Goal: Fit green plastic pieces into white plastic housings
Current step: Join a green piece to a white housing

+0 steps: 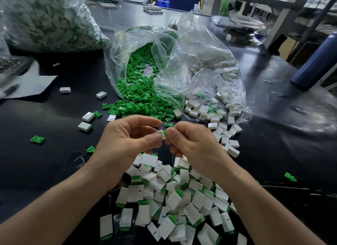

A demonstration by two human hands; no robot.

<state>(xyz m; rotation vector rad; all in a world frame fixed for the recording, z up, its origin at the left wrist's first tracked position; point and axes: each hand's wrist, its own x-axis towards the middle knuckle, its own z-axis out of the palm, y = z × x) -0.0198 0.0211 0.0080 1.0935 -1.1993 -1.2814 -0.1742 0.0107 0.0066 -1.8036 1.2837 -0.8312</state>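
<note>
My left hand [131, 137] pinches a small white housing [161, 134] between thumb and fingers above the dark table. My right hand [189, 140] meets it from the right and pinches a green piece [164, 132], only a sliver of which shows at the housing's mouth. Below my hands lies a pile of white housings with green pieces in them [175, 199]. Loose green pieces [138, 106] spill from an open clear bag [138, 65]. Empty white housings [222, 128] spill from a second clear bag [209, 76] on the right.
A big clear bag of mixed white and green parts [47, 20] fills the back left. A dark blue bottle [315, 62] stands at the right. White paper with a marker [11, 90] lies at the left edge. Stray housings [84, 126] and green pieces [37, 139] dot the black table [282, 153].
</note>
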